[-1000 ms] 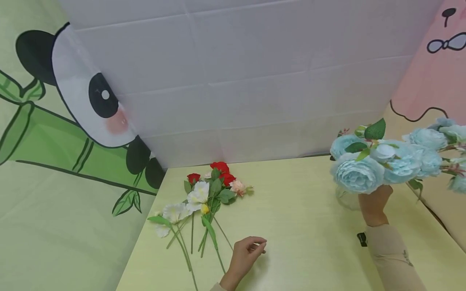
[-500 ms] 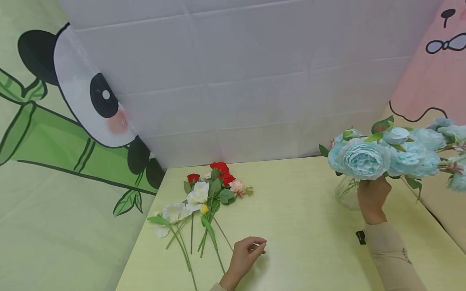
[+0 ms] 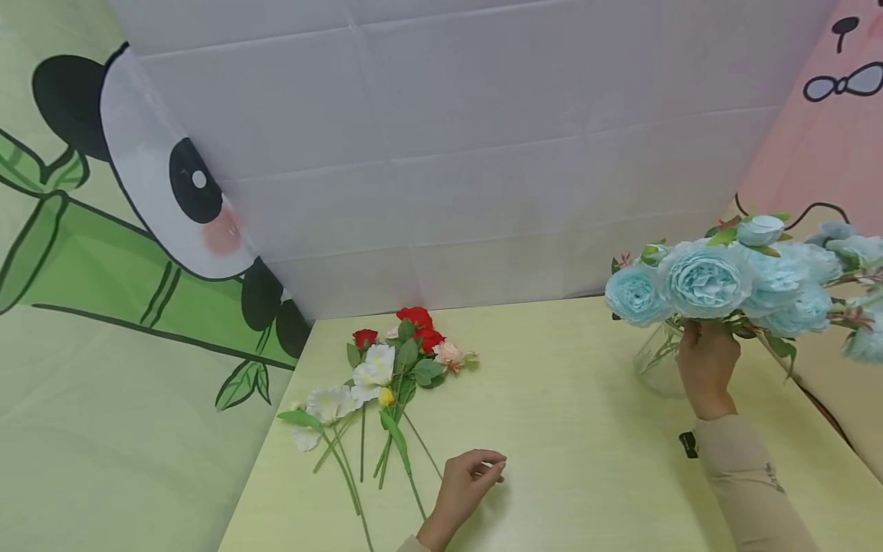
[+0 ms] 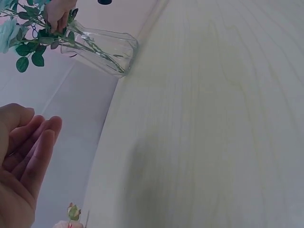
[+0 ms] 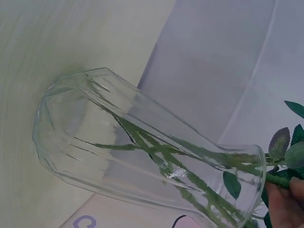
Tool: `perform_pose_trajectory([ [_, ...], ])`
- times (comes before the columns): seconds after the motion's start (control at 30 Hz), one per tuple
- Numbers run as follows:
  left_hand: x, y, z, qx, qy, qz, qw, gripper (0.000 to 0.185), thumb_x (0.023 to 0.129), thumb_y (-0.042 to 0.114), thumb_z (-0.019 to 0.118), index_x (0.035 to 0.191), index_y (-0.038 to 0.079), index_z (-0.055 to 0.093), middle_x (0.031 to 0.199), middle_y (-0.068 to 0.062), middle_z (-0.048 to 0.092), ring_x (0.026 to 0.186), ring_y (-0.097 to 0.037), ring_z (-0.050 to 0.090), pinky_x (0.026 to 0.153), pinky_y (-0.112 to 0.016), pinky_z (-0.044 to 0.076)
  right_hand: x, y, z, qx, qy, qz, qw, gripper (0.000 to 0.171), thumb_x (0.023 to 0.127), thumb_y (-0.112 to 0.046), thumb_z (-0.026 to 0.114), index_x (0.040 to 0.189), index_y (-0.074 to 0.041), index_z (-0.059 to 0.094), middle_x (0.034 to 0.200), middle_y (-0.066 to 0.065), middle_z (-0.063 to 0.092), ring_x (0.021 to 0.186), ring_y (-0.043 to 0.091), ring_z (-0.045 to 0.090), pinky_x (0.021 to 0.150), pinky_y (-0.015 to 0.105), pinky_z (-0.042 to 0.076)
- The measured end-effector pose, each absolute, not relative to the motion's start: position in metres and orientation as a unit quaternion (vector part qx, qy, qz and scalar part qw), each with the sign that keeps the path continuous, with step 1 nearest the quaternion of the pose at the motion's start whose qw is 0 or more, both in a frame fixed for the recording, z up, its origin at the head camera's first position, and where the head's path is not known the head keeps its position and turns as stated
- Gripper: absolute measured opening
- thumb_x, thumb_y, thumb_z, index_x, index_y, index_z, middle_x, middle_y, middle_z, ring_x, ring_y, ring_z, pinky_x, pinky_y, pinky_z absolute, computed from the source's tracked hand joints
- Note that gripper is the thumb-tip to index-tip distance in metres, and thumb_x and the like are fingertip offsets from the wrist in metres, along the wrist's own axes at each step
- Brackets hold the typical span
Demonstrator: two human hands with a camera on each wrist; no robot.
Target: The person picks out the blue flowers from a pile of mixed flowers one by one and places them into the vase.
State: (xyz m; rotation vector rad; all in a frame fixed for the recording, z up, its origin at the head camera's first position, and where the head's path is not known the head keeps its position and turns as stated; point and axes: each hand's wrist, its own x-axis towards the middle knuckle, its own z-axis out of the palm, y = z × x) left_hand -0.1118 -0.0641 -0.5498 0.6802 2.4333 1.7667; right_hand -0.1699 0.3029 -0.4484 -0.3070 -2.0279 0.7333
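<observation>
My right hand [image 3: 708, 366] pinches a green flower stem [image 5: 278, 180] at the mouth of a clear glass vase [image 5: 118, 142]. Several stems stand inside the vase, crossing one another. Light blue artificial flowers [image 3: 707, 280] crowd above that hand and hide the vase's mouth in the head view. The vase stands upright on the table and also shows at the top of the left wrist view. My left hand [image 3: 461, 491] hovers low over the front of the table, fingers loosely bent, holding nothing. In the left wrist view its thumb and fingertips are apart.
Left of my left hand lie red roses [image 3: 416, 316], a pale pink flower [image 3: 450, 355], white flowers [image 3: 375, 369] and a yellow bud [image 3: 387, 396], their stems toward me. A small black object [image 3: 687, 445] lies beside my right sleeve. A white cloth backdrop [image 3: 483, 192] rises behind the table.
My right hand has shifted slightly up and away. The nearest blue blossoms have turned and risen, showing more of the vase. My left hand and the lying flowers have stayed put.
</observation>
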Motion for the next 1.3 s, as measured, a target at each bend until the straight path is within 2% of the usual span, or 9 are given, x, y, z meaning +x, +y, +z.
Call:
perform_pose_trajectory([
  [0.2, -0.112, -0.064, -0.55, 0.219, 0.788, 0.574, 0.036, 0.023, 0.088, 0.019, 0.062, 0.094, -0.002, 0.068, 0.086, -0.015, 0.07, 0.064, -0.008, 0.067, 0.058, -0.018, 0.054, -0.17, 0.305, -0.446, -0.138, -0.847, 0.281, 0.429, 0.026, 0.091, -0.003, 0.047, 0.077, 0.016, 0.058, 0.07, 0.034, 0.056, 0.062, 0.05, 0.051, 0.057, 0.061, 0.037],
  [0.4, -0.112, -0.064, -0.551, 0.212, 0.791, 0.572, 0.045, 0.023, 0.088, 0.02, 0.062, 0.094, -0.002, 0.068, 0.086, -0.015, 0.069, 0.064, -0.005, 0.066, 0.058, -0.017, 0.053, -0.17, 0.309, -0.442, -0.133, -0.869, 0.269, 0.393, 0.026, 0.089, 0.001, 0.044, 0.073, 0.017, 0.055, 0.066, 0.036, 0.054, 0.057, 0.05, 0.049, 0.054, 0.061, 0.037],
  [0.63, -0.111, -0.063, -0.552, 0.209, 0.794, 0.569, 0.046, 0.022, 0.087, 0.019, 0.063, 0.093, -0.001, 0.068, 0.085, -0.012, 0.07, 0.063, -0.003, 0.065, 0.057, -0.016, 0.053, -0.168, 0.312, -0.434, -0.17, -0.903, 0.26, 0.298, 0.027, 0.093, -0.007, 0.042, 0.095, 0.017, 0.056, 0.086, 0.036, 0.06, 0.066, 0.051, 0.055, 0.049, 0.059, 0.041],
  [0.77, -0.111, -0.063, -0.551, 0.209, 0.793, 0.57, 0.047, 0.022, 0.087, 0.02, 0.063, 0.093, -0.001, 0.068, 0.085, -0.011, 0.07, 0.064, -0.002, 0.065, 0.057, -0.017, 0.053, -0.167, 0.313, -0.431, -0.187, -0.91, 0.255, 0.27, 0.028, 0.094, -0.01, 0.042, 0.101, 0.014, 0.054, 0.09, 0.035, 0.061, 0.062, 0.049, 0.055, 0.04, 0.051, 0.038],
  [0.87, -0.111, -0.062, -0.551, 0.206, 0.795, 0.569, 0.049, 0.023, 0.087, 0.02, 0.063, 0.093, -0.001, 0.069, 0.085, -0.011, 0.07, 0.063, -0.002, 0.065, 0.057, -0.016, 0.052, -0.166, 0.314, -0.43, -0.188, -0.911, 0.252, 0.266, 0.026, 0.094, -0.01, 0.043, 0.099, 0.013, 0.054, 0.088, 0.034, 0.061, 0.058, 0.047, 0.054, 0.037, 0.048, 0.036],
  [1.07, -0.111, -0.063, -0.553, 0.209, 0.797, 0.564, 0.052, 0.023, 0.087, 0.021, 0.064, 0.093, -0.001, 0.069, 0.084, -0.01, 0.07, 0.063, -0.003, 0.065, 0.057, -0.016, 0.052, -0.167, 0.317, -0.426, -0.18, -0.927, 0.24, 0.224, 0.029, 0.095, -0.012, 0.04, 0.085, 0.012, 0.052, 0.068, 0.03, 0.056, 0.051, 0.04, 0.051, 0.034, 0.041, 0.032],
  [1.2, -0.11, -0.063, -0.553, 0.208, 0.798, 0.563, 0.059, 0.024, 0.087, 0.023, 0.063, 0.093, 0.0, 0.069, 0.085, -0.01, 0.07, 0.064, -0.003, 0.065, 0.057, -0.016, 0.052, -0.168, 0.322, -0.423, -0.162, -0.939, 0.238, 0.188, 0.031, 0.095, -0.014, 0.04, 0.084, 0.012, 0.054, 0.069, 0.028, 0.056, 0.055, 0.04, 0.053, 0.034, 0.038, 0.034],
  [1.27, -0.11, -0.063, -0.553, 0.207, 0.798, 0.562, 0.061, 0.024, 0.087, 0.023, 0.063, 0.093, 0.0, 0.069, 0.085, -0.009, 0.07, 0.064, -0.002, 0.065, 0.057, -0.016, 0.051, -0.168, 0.324, -0.421, -0.148, -0.943, 0.238, 0.18, 0.032, 0.094, -0.014, 0.042, 0.088, 0.014, 0.057, 0.076, 0.032, 0.059, 0.061, 0.044, 0.056, 0.036, 0.041, 0.037],
  [1.3, -0.11, -0.063, -0.553, 0.206, 0.799, 0.562, 0.062, 0.024, 0.087, 0.022, 0.063, 0.093, 0.0, 0.069, 0.085, -0.009, 0.071, 0.064, -0.002, 0.065, 0.057, -0.016, 0.051, -0.168, 0.325, -0.421, -0.139, -0.943, 0.238, 0.185, 0.031, 0.092, -0.014, 0.044, 0.084, 0.013, 0.058, 0.076, 0.032, 0.059, 0.062, 0.044, 0.056, 0.037, 0.043, 0.039],
])
